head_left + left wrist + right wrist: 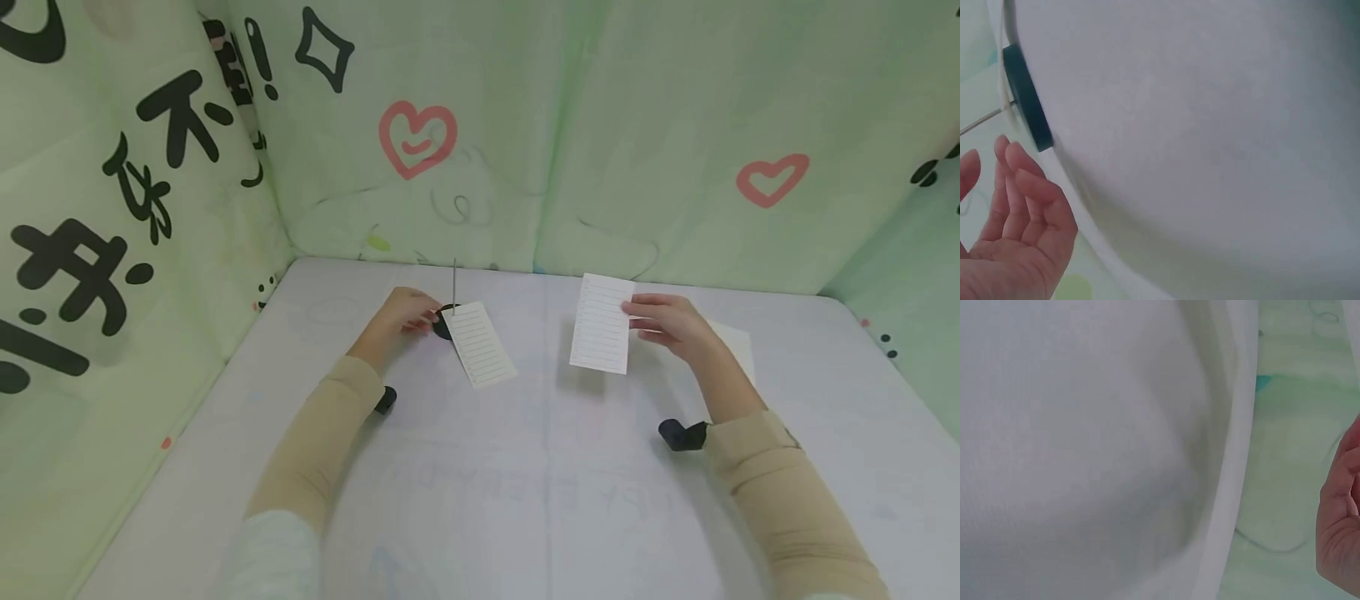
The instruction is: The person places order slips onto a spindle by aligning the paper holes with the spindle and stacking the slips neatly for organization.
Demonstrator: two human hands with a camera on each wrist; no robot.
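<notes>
A bill spike stands at the far left-centre, with a thin upright metal rod [454, 279] and a round black base [442, 323]. One lined paper slip [482, 346] is on the rod, slanting toward the front and covering part of the base. My left hand [405, 310] is beside the base, fingertips right at its edge; the left wrist view shows the fingers [1029, 187] loosely bent with nothing in them. To the right, my right hand [670, 323] pinches another lined paper slip [602, 323] by its right edge, upright above the table.
Pale paper [735, 346] lies on the white-covered table [525, 500], partly behind my right forearm. Green printed curtains [645, 125] hang behind the table and at both sides. A black wrist device [682, 435] juts out under each forearm.
</notes>
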